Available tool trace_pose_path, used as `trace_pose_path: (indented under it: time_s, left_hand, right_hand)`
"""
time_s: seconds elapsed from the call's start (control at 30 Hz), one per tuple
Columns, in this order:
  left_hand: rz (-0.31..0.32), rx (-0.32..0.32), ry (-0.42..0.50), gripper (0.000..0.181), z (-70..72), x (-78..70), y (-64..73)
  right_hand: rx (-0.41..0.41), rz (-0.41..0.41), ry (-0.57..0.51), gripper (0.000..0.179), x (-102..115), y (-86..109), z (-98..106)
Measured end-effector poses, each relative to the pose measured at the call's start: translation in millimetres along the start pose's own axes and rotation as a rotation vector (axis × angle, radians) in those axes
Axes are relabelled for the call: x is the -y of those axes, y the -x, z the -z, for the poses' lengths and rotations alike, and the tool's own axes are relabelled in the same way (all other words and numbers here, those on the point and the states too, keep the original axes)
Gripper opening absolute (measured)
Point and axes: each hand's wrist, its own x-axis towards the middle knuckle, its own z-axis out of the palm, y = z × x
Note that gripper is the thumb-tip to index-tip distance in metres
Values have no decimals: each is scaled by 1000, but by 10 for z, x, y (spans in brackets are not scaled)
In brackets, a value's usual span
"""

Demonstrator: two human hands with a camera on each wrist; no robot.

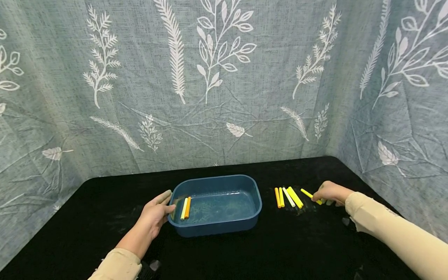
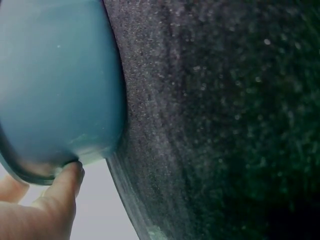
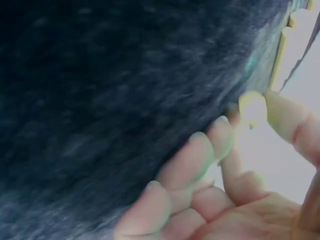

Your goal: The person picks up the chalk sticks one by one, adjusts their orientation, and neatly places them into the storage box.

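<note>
Head view: my right hand (image 1: 330, 192) pinches a yellow stick (image 1: 307, 193) at three o'clock of the blue tub (image 1: 224, 210), loose sticks (image 1: 295, 197) lying between. My left hand (image 1: 156, 212), fingers spread, touches the tub's nine-o'clock end. Judgement: pinch lightly, lift level, clear of the others, lest it snap.

Right hand (image 1: 330, 193) hides part of the yellow stick (image 1: 306, 193), so you can't see all of it. Right wrist cam's pretty blurry, and the other sticks (image 3: 281, 50) get chopped at the corner. Left wrist cam crops the tub (image 2: 60, 90) and left hand (image 2: 47, 210). Both sleeves (image 1: 399, 229) run out of the head view too.
</note>
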Motion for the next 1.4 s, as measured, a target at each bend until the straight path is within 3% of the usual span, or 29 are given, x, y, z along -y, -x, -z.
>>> trace_pose_path:
  time_s: [0.13, 0.33, 0.47, 0.73, 0.87, 1.03, 1.2, 1.4]
  left_hand:
    - [-2, -2, 2, 64, 9, -2, 4]
    - [-4, -5, 1, 64, 14, 15, 15]
    - [-13, 1, 8, 65, 10, 34, 22]
    - [-6, -4, 9, 63, 28, 44, 47]
    - [-9, -9, 0, 63, 21, 44, 41]
    - [-21, -15, 1, 63, 8, 40, 32]
    - [-20, -20, 4, 62, 11, 28, 22]
    - [-21, -28, 1, 62, 17, 21, 16]
  right_hand:
    - [48, -23, 65, 20, 113, -2, -3]
    - [28, -43, 46, 37, 243, -107, 9]
    - [12, -39, 70, 20, 289, -180, -44]
    - [10, -59, 121, 11, 317, -252, -101]
    - [71, -71, 36, 21, 305, -239, -37]
    - [162, -61, -193, 42, 263, -197, 55]
    - [203, -68, -419, 43, 242, -185, 90]
    - [246, -37, -580, 52, 288, -158, 65]
